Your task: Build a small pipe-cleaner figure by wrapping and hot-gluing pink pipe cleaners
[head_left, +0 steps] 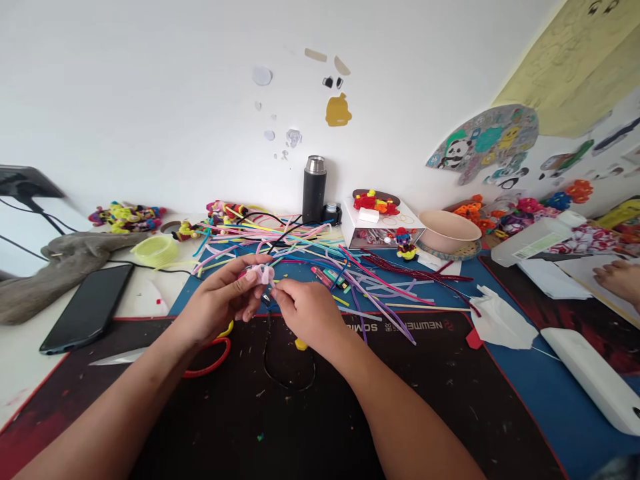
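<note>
My left hand (pixel 220 293) pinches a small pale pink pipe cleaner figure (pixel 263 273) above the desk mat. Close beside it, my right hand (pixel 313 317) has its thumb and forefinger pressed together at the figure's lower edge. What lies between those fingertips is too small to make out. Beneath my left wrist lie scissors with a red handle (pixel 220 360), partly covered by the arm. A looped black cord (pixel 289 387) and a small yellow piece (pixel 301 344) rest on the mat under my hands. Behind them spreads a heap of colourful pipe cleaners (pixel 300 250).
A black phone (pixel 87 310) and driftwood (pixel 65 267) lie at left. Behind the heap stand a dark thermos (pixel 314 193), a white box (pixel 383 227) and a beige bowl (pixel 447 230). Another person's hand (pixel 620 277) rests at far right, near a white device (pixel 593 380).
</note>
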Demonstrator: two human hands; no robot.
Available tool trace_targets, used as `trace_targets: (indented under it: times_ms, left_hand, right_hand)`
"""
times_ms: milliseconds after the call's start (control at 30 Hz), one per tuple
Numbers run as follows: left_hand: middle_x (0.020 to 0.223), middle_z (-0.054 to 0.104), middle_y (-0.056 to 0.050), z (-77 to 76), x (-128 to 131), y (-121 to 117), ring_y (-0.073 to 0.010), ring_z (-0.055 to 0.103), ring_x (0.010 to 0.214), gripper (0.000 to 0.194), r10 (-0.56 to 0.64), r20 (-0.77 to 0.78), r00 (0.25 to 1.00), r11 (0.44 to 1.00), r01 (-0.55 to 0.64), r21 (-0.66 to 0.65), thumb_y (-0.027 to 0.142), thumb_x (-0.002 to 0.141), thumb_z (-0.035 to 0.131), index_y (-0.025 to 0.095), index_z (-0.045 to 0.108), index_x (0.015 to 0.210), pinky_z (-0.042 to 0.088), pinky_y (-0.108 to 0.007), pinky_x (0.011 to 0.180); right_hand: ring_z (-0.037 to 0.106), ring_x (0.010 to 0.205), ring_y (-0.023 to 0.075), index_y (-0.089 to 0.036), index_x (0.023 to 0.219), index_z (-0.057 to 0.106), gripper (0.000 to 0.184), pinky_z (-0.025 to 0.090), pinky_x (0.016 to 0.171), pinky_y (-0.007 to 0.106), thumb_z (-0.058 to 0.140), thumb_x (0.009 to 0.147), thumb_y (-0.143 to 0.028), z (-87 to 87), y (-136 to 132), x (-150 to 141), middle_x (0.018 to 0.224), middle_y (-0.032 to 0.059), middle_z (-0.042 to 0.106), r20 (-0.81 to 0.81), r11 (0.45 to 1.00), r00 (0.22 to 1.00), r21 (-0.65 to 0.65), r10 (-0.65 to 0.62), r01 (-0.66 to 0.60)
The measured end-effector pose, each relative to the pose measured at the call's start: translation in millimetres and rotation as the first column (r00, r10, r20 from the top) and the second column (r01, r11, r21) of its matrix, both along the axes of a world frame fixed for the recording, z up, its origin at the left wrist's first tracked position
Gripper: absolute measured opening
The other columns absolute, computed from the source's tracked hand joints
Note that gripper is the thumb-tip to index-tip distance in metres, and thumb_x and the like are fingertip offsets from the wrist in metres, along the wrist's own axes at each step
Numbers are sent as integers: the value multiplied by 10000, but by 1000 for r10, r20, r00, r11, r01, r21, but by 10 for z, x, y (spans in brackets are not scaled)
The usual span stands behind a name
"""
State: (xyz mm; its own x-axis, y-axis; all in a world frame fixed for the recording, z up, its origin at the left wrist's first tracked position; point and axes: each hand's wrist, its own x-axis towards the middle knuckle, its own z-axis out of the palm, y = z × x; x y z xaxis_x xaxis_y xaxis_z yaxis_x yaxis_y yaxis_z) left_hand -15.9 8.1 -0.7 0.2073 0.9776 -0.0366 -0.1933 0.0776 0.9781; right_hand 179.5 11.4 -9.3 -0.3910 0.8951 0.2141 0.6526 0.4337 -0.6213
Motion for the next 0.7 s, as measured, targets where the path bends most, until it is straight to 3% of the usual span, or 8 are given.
trace_targets:
  times_ms: [167, 300, 433, 567, 700]
  left_hand:
    - [707, 631, -2, 9, -39, -6, -87, 503, 415, 381, -37, 155, 987, 991, 56, -122, 376, 902, 814, 179, 762, 1224, 287, -196, 381]
    - [699, 614, -2, 58, -62, -8, -72, 456, 396, 397, -44, 162, 986, 982, 72, -172, 399, 842, 862, 180, 796, 1167, 301, -199, 361]
    - [710, 656, -16, 94, -107, -7, -101, 506, 421, 425, -75, 22, 997, 980, 78, -185, 476, 803, 890, 195, 790, 1106, 320, -208, 374]
    - [722, 684, -25, 121, -107, -5, -129, 546, 469, 389, -153, -189, 970, 983, 130, -129, 574, 859, 820, 198, 722, 888, 354, -228, 420]
    - [652, 636, 14, 82, -124, 60, -144, 562, 522, 402, -28, -364, 931, 999, 35, 12, 591, 887, 790, 204, 683, 862, 448, -256, 525]
  right_hand:
    - [614, 646, 192, -227, 872, 752, 273, 207, 598, 335, 595, 1085, -293, 8, 9, 2, 706, 29, 717, 58, 1000, 998, 0, -10, 10]
    - [626, 666, 187, -235, 896, 766, 285, 301, 621, 307, 567, 1091, -295, 32, 52, 44, 727, 17, 732, -53, 999, 998, -5, -42, 42]
    - [647, 675, 187, -242, 924, 769, 292, 390, 649, 286, 547, 1086, -338, 27, 97, 94, 728, 9, 727, -223, 994, 969, -47, -111, 103]
    - [635, 599, 189, -242, 1010, 783, 330, 445, 618, 282, 519, 1092, -422, -4, 118, 125, 605, -12, 635, -396, 983, 904, -139, -163, 116]
    - [611, 558, 179, -235, 1067, 798, 374, 460, 588, 281, 524, 1086, -489, -1, 106, 128, 582, -20, 594, -484, 985, 863, -156, -147, 80]
